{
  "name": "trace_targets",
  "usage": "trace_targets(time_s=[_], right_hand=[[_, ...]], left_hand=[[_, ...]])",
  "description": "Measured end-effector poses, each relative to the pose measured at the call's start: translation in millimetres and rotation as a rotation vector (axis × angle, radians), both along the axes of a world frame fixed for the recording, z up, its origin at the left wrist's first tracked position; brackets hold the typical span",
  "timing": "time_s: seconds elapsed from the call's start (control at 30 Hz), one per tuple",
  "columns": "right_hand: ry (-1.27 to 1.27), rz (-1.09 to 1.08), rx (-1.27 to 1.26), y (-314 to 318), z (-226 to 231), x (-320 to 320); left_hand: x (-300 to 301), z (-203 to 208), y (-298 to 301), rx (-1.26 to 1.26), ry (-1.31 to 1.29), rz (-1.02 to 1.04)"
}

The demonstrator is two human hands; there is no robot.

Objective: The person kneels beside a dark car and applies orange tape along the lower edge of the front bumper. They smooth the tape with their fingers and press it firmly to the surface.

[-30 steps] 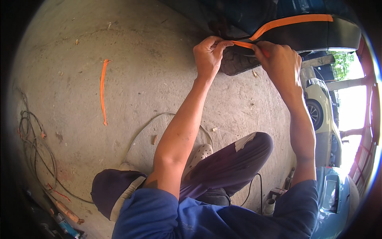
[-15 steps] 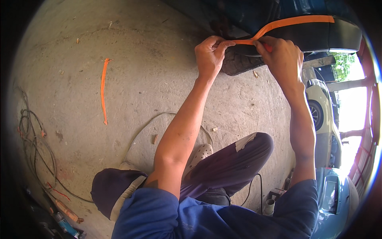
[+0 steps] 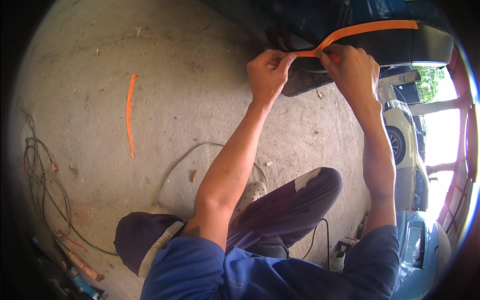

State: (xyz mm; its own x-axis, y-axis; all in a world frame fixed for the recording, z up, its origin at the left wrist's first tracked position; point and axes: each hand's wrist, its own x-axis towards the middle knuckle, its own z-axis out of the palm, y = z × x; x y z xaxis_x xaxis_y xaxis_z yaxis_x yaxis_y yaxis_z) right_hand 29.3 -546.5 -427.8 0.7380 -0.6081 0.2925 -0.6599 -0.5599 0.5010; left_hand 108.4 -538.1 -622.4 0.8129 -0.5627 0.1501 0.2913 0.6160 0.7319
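Observation:
A strip of orange masking tape point(image 3: 370, 28) runs along the seam between a dark glossy car body point(image 3: 320, 15) and its black lower trim point(image 3: 390, 47). My left hand point(image 3: 269, 72) pinches the tape's left end between thumb and fingertips, drawing it out level. Close to the bend in the tape, my right hand point(image 3: 352, 67) has its thumb and forefinger on it, the other fingers curled. Something red point(image 3: 335, 58) shows partly inside the right hand; its kind is hidden. Below the trim, part of a dark tire point(image 3: 305, 82) is visible.
A loose orange tape strip point(image 3: 130, 115) lies on the concrete floor point(image 3: 165, 100). Coiled dark cable point(image 3: 37, 170) lies at the left, with a wooden-handled tool point(image 3: 85, 265) nearby. A hose point(image 3: 185, 155) loops beside my shoe point(image 3: 252, 195). Parked cars point(image 3: 400, 132) stand at the right.
My left hand has turned slightly and its fingers have curled further, still pinching the tape. The right hand stays almost in place at the bend.

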Motion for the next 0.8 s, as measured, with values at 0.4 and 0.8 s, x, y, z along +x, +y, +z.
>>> trace_targets(time_s=[0.4,0.8], right_hand=[[-0.007,0.087,0.011,9.0,-1.8,-5.9],[-0.017,0.056,0.004,-3.0,2.7,1.9]], left_hand=[[-6.6,-6.0,-13.4,-0.042,0.027,0.048],[-8.6,-5.2,-7.8,0.042,-0.015,-0.023]])
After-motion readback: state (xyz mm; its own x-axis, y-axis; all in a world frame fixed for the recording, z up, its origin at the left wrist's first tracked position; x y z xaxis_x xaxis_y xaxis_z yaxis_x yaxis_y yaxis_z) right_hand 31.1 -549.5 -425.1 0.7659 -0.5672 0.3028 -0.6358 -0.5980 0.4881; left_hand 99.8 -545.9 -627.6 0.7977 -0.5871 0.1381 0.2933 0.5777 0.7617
